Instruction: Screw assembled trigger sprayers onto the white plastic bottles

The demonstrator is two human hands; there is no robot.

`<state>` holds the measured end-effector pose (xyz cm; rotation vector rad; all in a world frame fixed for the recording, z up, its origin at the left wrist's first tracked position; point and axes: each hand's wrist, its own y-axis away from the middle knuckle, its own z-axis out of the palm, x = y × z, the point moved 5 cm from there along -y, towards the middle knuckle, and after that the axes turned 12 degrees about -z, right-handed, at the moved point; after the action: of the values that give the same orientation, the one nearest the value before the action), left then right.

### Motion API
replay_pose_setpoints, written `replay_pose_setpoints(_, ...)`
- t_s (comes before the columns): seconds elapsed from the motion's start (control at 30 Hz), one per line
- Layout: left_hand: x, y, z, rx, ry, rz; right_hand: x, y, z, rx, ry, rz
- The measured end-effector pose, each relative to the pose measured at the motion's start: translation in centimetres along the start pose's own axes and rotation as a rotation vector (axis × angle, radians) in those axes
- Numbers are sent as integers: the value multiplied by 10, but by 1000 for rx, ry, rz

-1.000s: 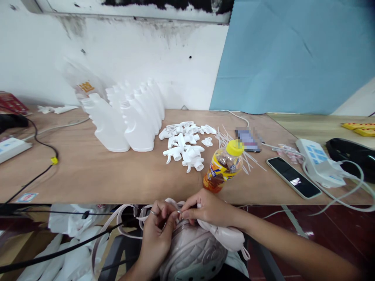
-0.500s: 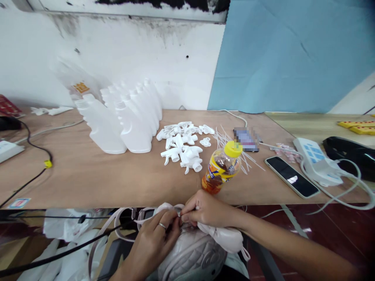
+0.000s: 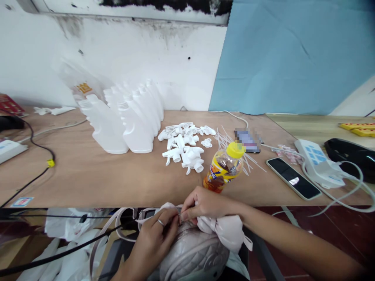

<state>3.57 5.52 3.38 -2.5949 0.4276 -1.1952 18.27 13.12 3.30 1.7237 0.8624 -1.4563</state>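
A pale pink-grey quilted handbag (image 3: 195,253) with a bow (image 3: 230,232) on its right rests in my lap, below the table edge. My left hand (image 3: 156,232), a ring on one finger, is closed on the bag's top edge. Thumb and fingers of my right hand (image 3: 202,203) pinch at the end of the zipper (image 3: 185,233), fingertips meeting those of the left. A small shiny metal part shows between them; most of it is hidden. Just beyond the right hand stands a drink bottle (image 3: 224,168) with a yellow cap.
On the table (image 3: 79,179) are white plastic bottles (image 3: 136,128) in rows, a pile of white spray triggers (image 3: 184,146) and thin white tubes (image 3: 224,138). Farther right lie a phone (image 3: 293,177), a second phone (image 3: 249,140) and a power strip (image 3: 318,160). Black cables run along the left.
My right hand has shifted slightly and more of the bag's zipper and bow shows. Both hands stay closed at the bag. The whole view has moved a little.
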Motion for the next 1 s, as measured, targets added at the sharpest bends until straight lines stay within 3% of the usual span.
replay_pose_setpoints(0.13,-3,-2,-10,-80,67,-91,-7,13,2,134,-12,-14)
replay_pose_setpoints(0.23,-4,-1,-14,-125,90,-122,-17,40,-2,334,112,-32)
replay_pose_setpoints(0.33,-5,-1,-14,-129,90,-138,-24,72,-3,462,223,-48)
replay_pose_setpoints(0.43,-3,0,-11,-100,97,-135,-27,90,4,510,252,-16)
replay_pose_setpoints(0.53,2,1,-6,-67,103,-119,-35,83,15,505,353,-46)
replay_pose_setpoints(0.67,5,3,-3,-36,80,-105,-43,56,26,395,461,-89)
replay_pose_setpoints(0.83,4,2,-2,-29,73,-96,-33,31,27,257,466,-83)
replay_pose_setpoints(1.0,2,3,4,-28,113,-80,-20,23,28,257,383,-107)
